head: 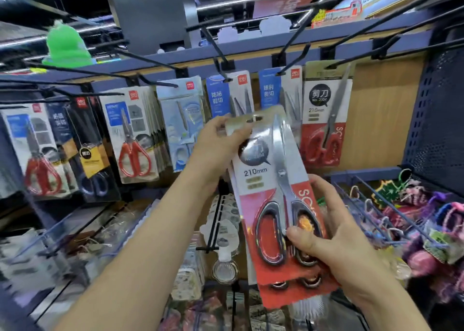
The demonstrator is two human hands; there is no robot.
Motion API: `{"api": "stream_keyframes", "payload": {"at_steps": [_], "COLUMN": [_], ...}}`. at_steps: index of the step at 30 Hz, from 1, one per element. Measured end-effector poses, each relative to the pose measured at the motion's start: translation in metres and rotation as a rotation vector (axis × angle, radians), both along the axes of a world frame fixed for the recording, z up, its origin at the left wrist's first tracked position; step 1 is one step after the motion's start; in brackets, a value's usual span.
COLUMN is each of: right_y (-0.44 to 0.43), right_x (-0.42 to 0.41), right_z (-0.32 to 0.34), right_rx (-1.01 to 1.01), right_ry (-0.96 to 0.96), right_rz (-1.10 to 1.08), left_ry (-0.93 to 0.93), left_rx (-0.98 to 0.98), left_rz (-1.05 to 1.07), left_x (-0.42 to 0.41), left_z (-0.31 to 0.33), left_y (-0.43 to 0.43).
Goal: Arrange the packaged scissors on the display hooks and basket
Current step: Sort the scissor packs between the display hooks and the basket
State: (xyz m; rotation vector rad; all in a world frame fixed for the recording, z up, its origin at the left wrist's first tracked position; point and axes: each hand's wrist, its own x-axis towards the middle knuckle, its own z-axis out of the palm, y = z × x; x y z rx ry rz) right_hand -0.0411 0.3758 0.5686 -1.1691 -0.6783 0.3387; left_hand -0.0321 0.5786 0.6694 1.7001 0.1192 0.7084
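Note:
I hold a stack of packaged scissors in front of the display, steel blades with black-and-red handles on a grey and red card marked 210mm. My left hand pinches the card's top edge beside its hang slot. My right hand grips the lower part, thumb on the handles. More packs show fanned beneath the front one. A matching pack hangs on a black hook up and to the right. Further scissors packs hang along the row to the left.
Long black hooks jut out from the blue rail toward me, some bare. A wire basket at the right holds colourful knitted items. Lower shelves at left and centre carry small packaged goods. A perforated dark panel closes the right side.

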Motion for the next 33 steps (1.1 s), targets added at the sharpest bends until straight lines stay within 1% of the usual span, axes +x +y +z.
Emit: {"api": "stream_keyframes", "payload": {"at_steps": [1, 3, 7, 10, 12, 14, 16, 18, 20, 22, 26, 29, 31, 33], "right_y": [0.001, 0.006, 0.026, 0.041, 0.051, 0.058, 0.059, 0.054, 0.046, 0.034, -0.002, -0.028, -0.041, -0.051], "right_x": [0.001, 0.002, 0.001, -0.004, -0.010, -0.014, -0.018, -0.021, -0.018, -0.010, 0.010, 0.016, 0.019, 0.022], "right_z": [0.001, 0.001, 0.003, 0.005, 0.009, 0.014, 0.020, 0.029, 0.032, 0.029, 0.019, 0.016, 0.014, 0.011], "right_rx": [-0.005, -0.006, -0.034, -0.096, -0.149, -0.200, -0.244, -0.274, -0.262, -0.203, -0.113, -0.103, -0.064, -0.046], "right_ry": [0.007, 0.011, -0.011, -0.054, -0.140, -0.222, -0.294, -0.352, -0.367, -0.357, -0.283, -0.279, -0.212, -0.198], "right_rz": [0.037, 0.085, 0.152, 0.146, 0.085, 0.029, 0.007, -0.017, -0.079, -0.171, -0.397, -0.443, -0.462, -0.488], "left_ry": [-0.032, -0.084, -0.180, -0.231, -0.245, -0.235, -0.219, -0.226, -0.266, -0.296, -0.276, -0.278, -0.296, -0.303], "left_rx": [-0.043, -0.057, 0.071, 0.175, 0.154, -0.018, -0.216, -0.299, -0.303, -0.271, -0.181, -0.108, -0.106, -0.127], "left_rz": [0.018, 0.071, 0.257, 0.359, 0.391, 0.309, 0.137, 0.040, -0.001, -0.057, -0.263, -0.303, -0.301, -0.331], "left_x": [-0.003, -0.009, -0.024, -0.039, -0.050, -0.060, -0.066, -0.070, -0.072, -0.070, -0.054, -0.032, -0.015, 0.000], "left_z": [-0.003, -0.011, -0.017, -0.017, -0.013, -0.006, 0.001, 0.009, 0.020, 0.030, 0.047, 0.053, 0.056, 0.058], "left_y": [0.001, 0.004, 0.013, 0.028, 0.042, 0.060, 0.073, 0.073, 0.061, 0.046, 0.007, -0.031, -0.059, -0.086]}}
